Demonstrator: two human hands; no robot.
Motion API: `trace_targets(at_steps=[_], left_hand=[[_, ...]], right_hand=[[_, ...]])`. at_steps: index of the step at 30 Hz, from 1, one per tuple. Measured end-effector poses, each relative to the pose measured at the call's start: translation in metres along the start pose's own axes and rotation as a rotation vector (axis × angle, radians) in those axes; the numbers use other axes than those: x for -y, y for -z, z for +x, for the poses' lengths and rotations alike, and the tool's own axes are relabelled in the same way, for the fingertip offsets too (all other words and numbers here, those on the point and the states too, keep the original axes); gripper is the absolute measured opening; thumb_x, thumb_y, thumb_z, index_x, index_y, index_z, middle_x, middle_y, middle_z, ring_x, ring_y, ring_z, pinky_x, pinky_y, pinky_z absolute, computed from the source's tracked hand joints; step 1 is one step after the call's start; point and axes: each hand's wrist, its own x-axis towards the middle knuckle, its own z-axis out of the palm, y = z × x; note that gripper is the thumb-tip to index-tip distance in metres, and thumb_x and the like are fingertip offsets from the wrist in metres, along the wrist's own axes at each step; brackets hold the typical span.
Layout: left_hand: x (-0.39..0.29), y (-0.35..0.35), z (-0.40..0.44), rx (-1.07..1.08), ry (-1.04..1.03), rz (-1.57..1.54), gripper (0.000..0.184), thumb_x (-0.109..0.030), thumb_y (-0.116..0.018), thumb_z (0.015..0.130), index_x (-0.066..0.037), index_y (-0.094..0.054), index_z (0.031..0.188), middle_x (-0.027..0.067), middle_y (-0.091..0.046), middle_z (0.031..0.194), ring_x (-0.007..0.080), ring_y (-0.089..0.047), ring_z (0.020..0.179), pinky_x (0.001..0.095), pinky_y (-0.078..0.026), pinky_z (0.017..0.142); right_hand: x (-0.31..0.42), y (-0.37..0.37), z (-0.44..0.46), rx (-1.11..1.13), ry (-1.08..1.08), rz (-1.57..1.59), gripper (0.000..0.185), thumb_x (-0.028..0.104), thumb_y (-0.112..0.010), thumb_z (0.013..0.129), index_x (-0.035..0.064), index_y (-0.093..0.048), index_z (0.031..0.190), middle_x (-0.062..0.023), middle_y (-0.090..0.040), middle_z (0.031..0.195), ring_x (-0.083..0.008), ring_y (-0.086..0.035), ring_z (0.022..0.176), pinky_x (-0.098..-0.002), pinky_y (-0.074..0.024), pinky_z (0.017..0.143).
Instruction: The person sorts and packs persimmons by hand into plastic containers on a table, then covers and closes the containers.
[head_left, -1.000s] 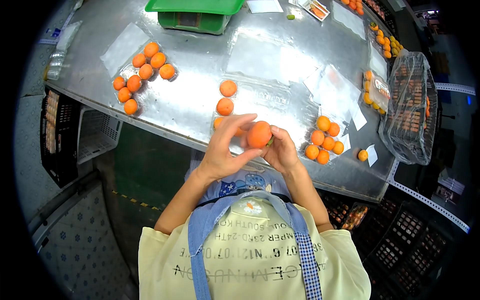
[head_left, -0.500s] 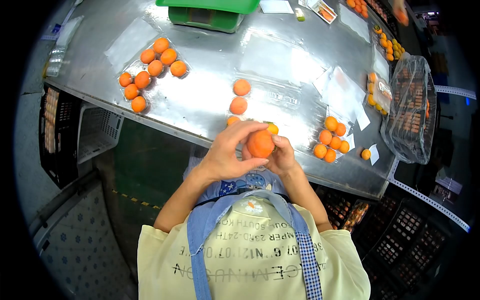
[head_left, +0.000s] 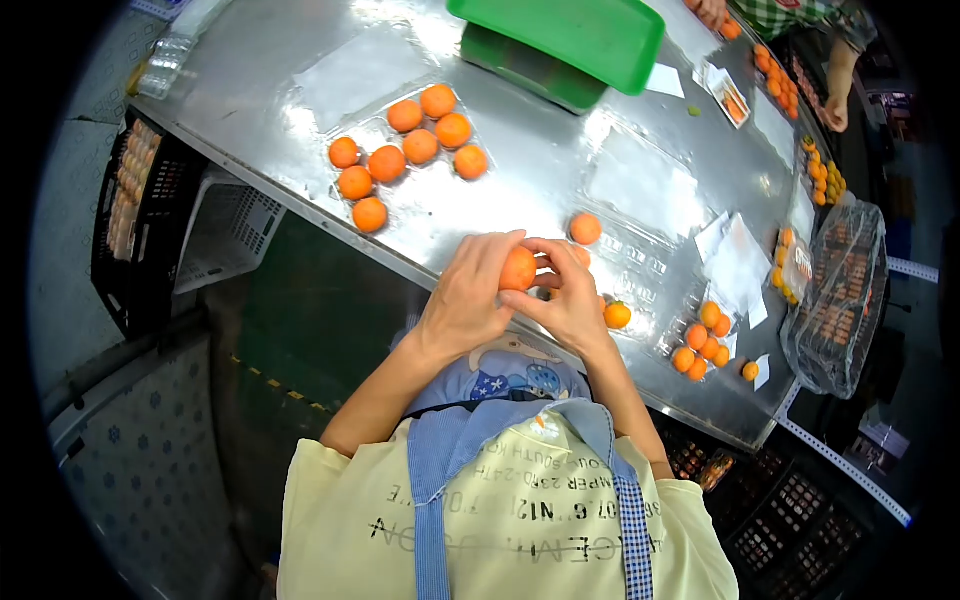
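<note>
Above the table's near edge, my left hand [head_left: 463, 295] and my right hand [head_left: 572, 308] are both closed round one orange [head_left: 518, 269], the left from its left side and the right with fingertips and thumb on its other side. Just beyond my right hand sits a loose orange [head_left: 585, 228], and another beside it is partly hidden by the fingers. A yellower fruit [head_left: 617, 315] with a green patch lies right of that hand. Farther left, several oranges [head_left: 387, 163] rest in a clear plastic tray [head_left: 478, 128].
A green scale-like box [head_left: 560, 45] stands at the far side of the metal table [head_left: 270, 130]. Small oranges [head_left: 709, 346] sit in a pack at right, near white paper sheets [head_left: 735, 265]. A plastic-covered crate [head_left: 840, 290] flanks the table. Another person's arm [head_left: 838, 88] shows at upper right.
The view has turned and shifted, so the table's contents appear farther right. Both hands still hold the orange, with the right hand's fingers now more over its far right side.
</note>
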Motion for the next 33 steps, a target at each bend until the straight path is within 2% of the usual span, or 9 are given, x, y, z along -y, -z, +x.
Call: trace_targets(at_steps=[7,10,11,14,15,19,22,25,33], left_hand=[[0.046,0.046,0.007,-0.154,-0.039,0.12,0.065,0.002,-0.069,0.064,-0.004,-0.047,0.125,0.0163,-0.053,0.119,0.0346,-0.05,0.109,0.0399,-0.045,0.089],[0.056,0.067,0.008,-0.339,0.142,0.052,0.061,0.001,-0.071,0.067,-0.004,-0.048,0.124,0.0154,-0.052,0.121,0.0313,-0.051,0.11,0.0369,-0.047,0.085],[0.06,0.077,0.008,-0.377,0.184,0.02,0.058,0.0,-0.072,0.07,-0.003,-0.049,0.124,0.0142,-0.052,0.121,0.0265,-0.054,0.107,0.0327,-0.049,0.08],[0.093,0.094,-0.009,-0.448,0.362,-0.08,0.057,0.001,-0.071,0.072,-0.003,-0.049,0.124,0.0132,-0.052,0.12,0.0224,-0.057,0.102,0.0293,-0.05,0.078],[0.105,0.095,-0.016,-0.496,0.402,-0.135,0.051,0.002,-0.068,0.076,-0.002,-0.05,0.124,0.0117,-0.054,0.118,0.0175,-0.058,0.096,0.0264,-0.051,0.075],[0.127,0.104,-0.036,-0.601,0.541,-0.275,0.039,0.002,-0.064,0.08,-0.003,-0.055,0.117,0.0105,-0.058,0.109,0.0147,-0.06,0.087,0.0252,-0.05,0.069],[0.139,0.104,-0.048,-0.613,0.621,-0.331,0.036,0.002,-0.063,0.08,-0.002,-0.057,0.115,0.0098,-0.061,0.103,0.0143,-0.06,0.084,0.0245,-0.049,0.069],[0.145,0.102,-0.052,-0.612,0.654,-0.346,0.033,0.002,-0.063,0.08,-0.002,-0.059,0.112,0.0093,-0.062,0.1,0.0136,-0.06,0.082,0.0238,-0.049,0.069],[0.155,0.102,-0.047,-0.562,0.628,-0.298,0.03,0.002,-0.062,0.081,-0.002,-0.06,0.11,0.0101,-0.064,0.096,0.0147,-0.061,0.079,0.0256,-0.049,0.068]], right_hand=[[0.016,-0.051,0.069,0.042,0.106,-0.137,0.053,0.014,-0.078,0.068,-0.0004,-0.052,0.113,-0.0146,-0.055,0.106,-0.0237,-0.061,0.096,-0.0319,-0.0552,0.076],[0.03,-0.068,0.115,0.058,0.06,-0.043,0.054,0.011,-0.077,0.067,-0.0003,-0.054,0.114,-0.0123,-0.058,0.108,-0.0198,-0.06,0.097,-0.0341,-0.0534,0.082],[0.025,-0.074,0.134,0.072,0.103,-0.077,0.056,0.017,-0.077,0.067,-0.0014,-0.053,0.115,-0.015,-0.06,0.107,-0.0218,-0.061,0.095,-0.0343,-0.0527,0.082],[0.035,-0.091,0.189,0.176,0.197,-0.268,0.059,0.023,-0.077,0.067,-0.0021,-0.054,0.114,-0.0165,-0.061,0.105,-0.024,-0.062,0.094,-0.033,-0.0522,0.08],[0.028,-0.098,0.208,0.223,0.17,-0.317,0.06,0.028,-0.077,0.067,-0.0026,-0.055,0.113,-0.0176,-0.061,0.103,-0.0262,-0.062,0.093,-0.0342,-0.0515,0.079],[0.021,-0.123,0.254,0.293,0.341,-0.605,0.056,0.03,-0.074,0.067,-0.0004,-0.058,0.111,-0.0186,-0.062,0.102,-0.0311,-0.061,0.091,-0.0381,-0.0488,0.082],[0.022,-0.133,0.27,0.377,0.367,-0.688,0.053,0.029,-0.074,0.066,0.0011,-0.059,0.109,-0.018,-0.062,0.102,-0.0336,-0.06,0.092,-0.04,-0.048,0.081],[0.013,-0.136,0.282,0.426,0.495,-0.751,0.05,0.028,-0.074,0.064,0.0028,-0.06,0.106,-0.0155,-0.063,0.098,-0.0334,-0.058,0.091,-0.0412,-0.0454,0.083],[0.013,-0.136,0.284,0.459,0.637,-0.84,0.039,0.03,-0.074,0.062,0.0068,-0.063,0.09,-0.01,-0.061,0.087,-0.0289,-0.055,0.09,-0.0394,-0.0399,0.084]])
